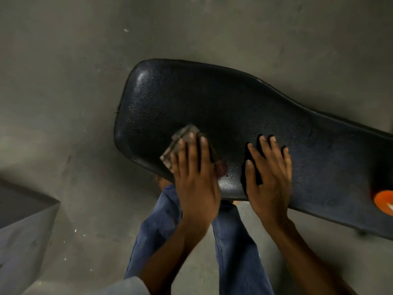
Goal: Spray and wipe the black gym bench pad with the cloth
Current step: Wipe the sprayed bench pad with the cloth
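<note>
The black gym bench pad [244,116] lies slantwise over the grey floor [63,81], its wide rounded end to the left. The left hand [194,179] presses a folded cloth [180,139] flat onto the pad's near edge, fingers straight and close together. Just beside it, the right hand [269,177] rests palm-down on the pad, fingers spread; an orange object [383,202] sits at the right edge.

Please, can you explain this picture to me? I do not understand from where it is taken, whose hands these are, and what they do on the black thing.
There is no machine here. One camera, worn on a person's head, looks down at that person's own two bare hands. The long black textured gym bench pad stands over a grey concrete floor. The left hand presses a small folded greyish cloth flat on the pad. The right hand lies flat on the pad, holding nothing. An orange object sits on the pad at the right edge; I cannot tell what it is.
</note>
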`<state>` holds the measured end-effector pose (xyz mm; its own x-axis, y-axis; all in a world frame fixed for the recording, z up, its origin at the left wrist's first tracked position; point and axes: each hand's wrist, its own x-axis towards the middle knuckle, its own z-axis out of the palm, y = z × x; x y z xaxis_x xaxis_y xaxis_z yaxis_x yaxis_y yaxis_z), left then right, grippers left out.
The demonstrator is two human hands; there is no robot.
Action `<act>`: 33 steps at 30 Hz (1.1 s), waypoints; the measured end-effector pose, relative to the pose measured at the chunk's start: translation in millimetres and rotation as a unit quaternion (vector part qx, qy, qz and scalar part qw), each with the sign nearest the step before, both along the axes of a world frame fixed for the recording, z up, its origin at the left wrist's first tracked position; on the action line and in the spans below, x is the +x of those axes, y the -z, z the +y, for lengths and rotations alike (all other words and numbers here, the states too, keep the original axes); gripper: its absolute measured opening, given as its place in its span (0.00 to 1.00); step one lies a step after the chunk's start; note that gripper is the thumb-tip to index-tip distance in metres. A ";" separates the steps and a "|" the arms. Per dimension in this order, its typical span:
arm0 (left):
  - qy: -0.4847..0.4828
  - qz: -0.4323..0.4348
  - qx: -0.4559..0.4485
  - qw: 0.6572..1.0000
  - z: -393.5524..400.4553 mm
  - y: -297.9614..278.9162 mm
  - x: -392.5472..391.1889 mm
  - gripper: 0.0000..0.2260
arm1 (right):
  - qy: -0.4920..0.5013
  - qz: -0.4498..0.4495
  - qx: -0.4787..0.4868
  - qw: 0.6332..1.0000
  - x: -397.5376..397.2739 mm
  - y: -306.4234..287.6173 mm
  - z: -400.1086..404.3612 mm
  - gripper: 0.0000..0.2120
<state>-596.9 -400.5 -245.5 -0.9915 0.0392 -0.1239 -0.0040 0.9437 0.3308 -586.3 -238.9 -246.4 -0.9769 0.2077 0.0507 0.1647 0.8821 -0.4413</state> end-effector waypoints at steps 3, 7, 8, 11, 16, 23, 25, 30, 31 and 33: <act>0.148 -0.005 -0.033 0.988 17.6 7.8 34.6 0.40 | -0.007 0.004 -0.023 1.000 -3.5 -0.5 7.4 0.19; 0.182 0.009 -0.034 0.983 3.0 4.1 28.9 0.33 | -0.007 0.018 -0.025 1.000 6.8 -3.5 28.0 0.19; 0.163 0.020 -0.018 0.986 -2.8 1.8 20.9 0.29 | -0.001 0.022 -0.015 1.000 11.4 -3.8 34.0 0.19; 0.052 0.052 0.008 0.997 -11.0 3.0 -9.6 0.25 | 0.042 0.011 0.022 0.999 26.4 -2.8 51.1 0.19; 0.038 0.030 -0.003 0.999 39.6 3.1 1.0 0.28 | 0.069 -0.017 0.031 0.997 34.6 2.7 56.3 0.21; 0.201 0.012 -0.032 0.979 53.1 5.8 35.3 0.33 | 0.054 0.008 0.020 0.998 39.7 3.3 66.2 0.22; 0.137 0.038 -0.012 0.990 44.2 4.9 18.2 0.28 | 0.077 0.007 0.025 0.997 44.2 1.4 77.7 0.22; 0.016 0.064 0.012 0.998 59.3 7.2 -18.1 0.29 | 0.125 -0.008 0.039 0.991 50.6 6.1 101.1 0.22; 0.022 0.061 0.010 0.998 70.5 7.3 -15.7 0.31 | 0.126 -0.009 0.038 0.991 50.9 7.9 101.3 0.22; 0.074 0.054 0.009 0.996 94.0 9.7 -0.1 0.34 | 0.127 -0.009 0.033 0.991 51.1 10.2 100.9 0.22</act>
<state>-596.9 -306.5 -255.1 -0.9823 0.1869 -0.0146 0.1711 0.9254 0.3382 -535.2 -138.0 -256.6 -0.8943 0.4439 0.0557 0.3924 0.8381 -0.3791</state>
